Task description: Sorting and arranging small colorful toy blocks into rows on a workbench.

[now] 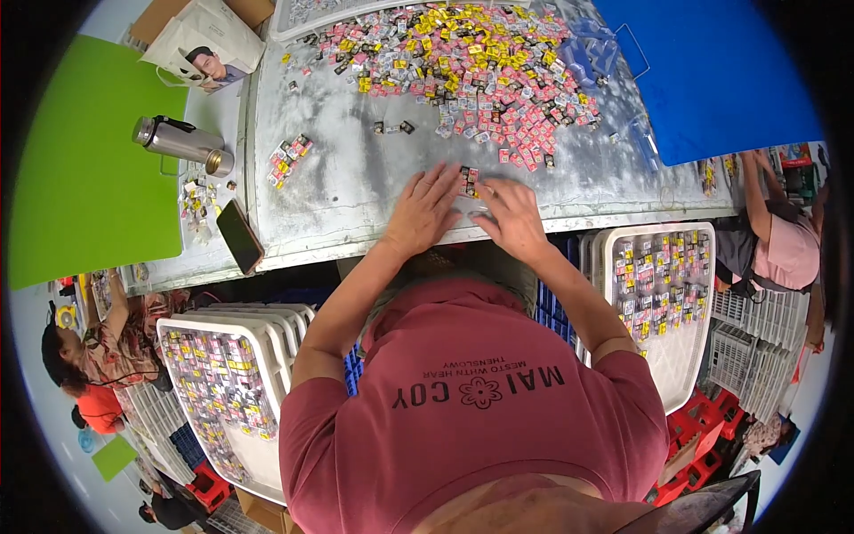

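Observation:
A small block of little square packets (469,182), black, pink and white, lies near the table's front edge between my hands. My left hand (424,212) rests flat at the block's left side, its fingers stretched out close to it. My right hand (512,215) is at the other side, fingers bent toward the block and thumb apart from them. Beyond lies a wide heap of loose packets (480,67) in pink, yellow, black and white. A few black and white packets (393,128) lie in front of the heap, and another grouped cluster (289,161) sits to the left.
A phone (239,236), a steel flask (182,142) and a paper bag (210,44) stand left. Stacked white trays holding packets flank me, left (267,463) and right (663,360). Green (89,160) and blue (725,71) panels edge the table. Other people work at both sides.

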The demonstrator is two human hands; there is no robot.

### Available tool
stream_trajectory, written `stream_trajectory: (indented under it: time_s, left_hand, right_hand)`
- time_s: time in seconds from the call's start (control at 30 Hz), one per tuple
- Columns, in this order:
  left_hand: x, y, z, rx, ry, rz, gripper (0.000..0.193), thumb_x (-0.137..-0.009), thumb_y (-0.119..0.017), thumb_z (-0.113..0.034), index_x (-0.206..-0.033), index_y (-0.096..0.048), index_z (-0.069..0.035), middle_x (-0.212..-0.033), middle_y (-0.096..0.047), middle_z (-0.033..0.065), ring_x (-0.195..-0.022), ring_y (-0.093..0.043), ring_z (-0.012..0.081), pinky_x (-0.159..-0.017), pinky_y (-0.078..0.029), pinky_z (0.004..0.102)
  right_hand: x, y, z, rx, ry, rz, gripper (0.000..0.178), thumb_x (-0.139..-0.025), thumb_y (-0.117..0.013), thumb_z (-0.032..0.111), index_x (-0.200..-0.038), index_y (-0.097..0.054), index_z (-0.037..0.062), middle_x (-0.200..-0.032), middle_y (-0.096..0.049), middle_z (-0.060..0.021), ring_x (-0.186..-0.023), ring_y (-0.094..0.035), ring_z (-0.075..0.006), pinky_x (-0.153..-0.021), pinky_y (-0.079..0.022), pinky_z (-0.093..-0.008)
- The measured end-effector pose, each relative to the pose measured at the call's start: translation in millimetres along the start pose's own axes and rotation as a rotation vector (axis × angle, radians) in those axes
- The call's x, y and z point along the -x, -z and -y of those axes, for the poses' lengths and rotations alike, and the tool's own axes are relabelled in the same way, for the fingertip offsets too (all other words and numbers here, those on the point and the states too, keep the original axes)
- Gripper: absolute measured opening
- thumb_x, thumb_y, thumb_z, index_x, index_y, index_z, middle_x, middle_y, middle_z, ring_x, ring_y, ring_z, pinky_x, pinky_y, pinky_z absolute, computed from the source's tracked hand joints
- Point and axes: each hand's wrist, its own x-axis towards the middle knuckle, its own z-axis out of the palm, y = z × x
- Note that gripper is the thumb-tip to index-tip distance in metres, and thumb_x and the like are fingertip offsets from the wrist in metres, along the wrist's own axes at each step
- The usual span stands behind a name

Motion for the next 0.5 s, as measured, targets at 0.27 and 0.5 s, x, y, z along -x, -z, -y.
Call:
stream_trajectory:
  time_s: [0.27, 0.5]
  left_hand:
    - [7.4, 0.5, -2.7, -0.05, 0.042, 0.233, 0.087, -0.091, -0.065, -0.047, -0.16, -0.029, -0.005, -0.17, -0.022, 0.0111, -0.156, -0.022, 0.0337, -0.122, -0.018, 0.0628]
    - [0.2, -1.1, -7.7, -0.008, 0.085, 0.258, 0.086, -0.094, -0.066, -0.038, -0.161, -0.024, -0.004, -0.169, -0.02, 0.0139, -0.155, -0.022, 0.0353, -0.122, -0.018, 0.0622]
  right_hand:
    - [12.6, -2.4, -7.8, -0.006, 0.033, 0.049, 0.052, -0.087, -0.074, 0.03, -0.134, -0.063, 0.011, -0.146, -0.055, -0.0098, -0.132, -0.051, -0.0331, -0.113, -0.037, -0.0545]
    - [7.7, 85.4, -171.2, 0.564, -0.362, -0.462, 0.03, -0.089, -0.068, 0.02, -0.111, -0.072, -0.0006, -0.109, -0.071, -0.0202, -0.099, -0.066, -0.04, -0.09, -0.051, -0.0495]
